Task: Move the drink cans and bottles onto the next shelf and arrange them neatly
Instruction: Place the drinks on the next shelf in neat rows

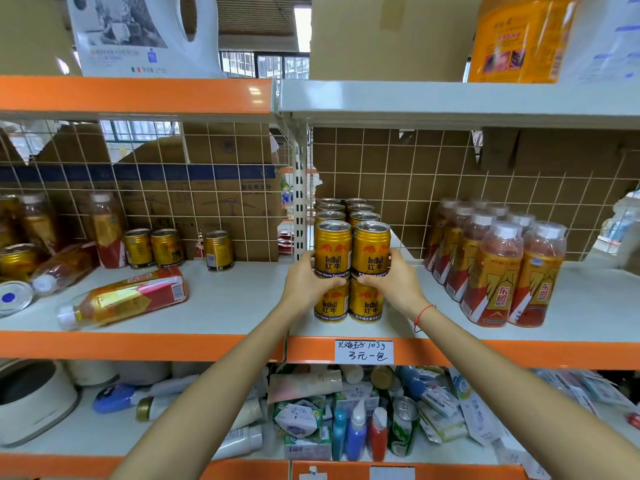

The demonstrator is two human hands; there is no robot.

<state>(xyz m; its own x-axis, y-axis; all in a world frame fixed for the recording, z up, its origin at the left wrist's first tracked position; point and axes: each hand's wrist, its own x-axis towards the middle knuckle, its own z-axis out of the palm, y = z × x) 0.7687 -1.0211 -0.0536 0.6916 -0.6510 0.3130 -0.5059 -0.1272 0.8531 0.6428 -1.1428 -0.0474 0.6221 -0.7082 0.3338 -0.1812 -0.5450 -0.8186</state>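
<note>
Both forearms reach up from the bottom of view to the right-hand shelf. Left hand curls round the left top can, thumb across its lower edge; right hand curls round the right top can, a red string on that wrist. These 2 sit on the front pair of bottom cans, w/ more cans stacked in rows behind, close to the wire grid. Bottles stand grouped further right on the same shelf, apart from the cans. On the left shelf, loose cans stand near the back and one bottle lies on its side, w/ others tipped at the far left. Looks like a seat-and-square step: I'd say press both top cans down evenly so rims nest on the lids below, keep labels front, check edges line up w/ the row behind, then let go of both together so nothing tips. Risk imo: a sideways nudge topples the front column off the shelf lip.
</note>
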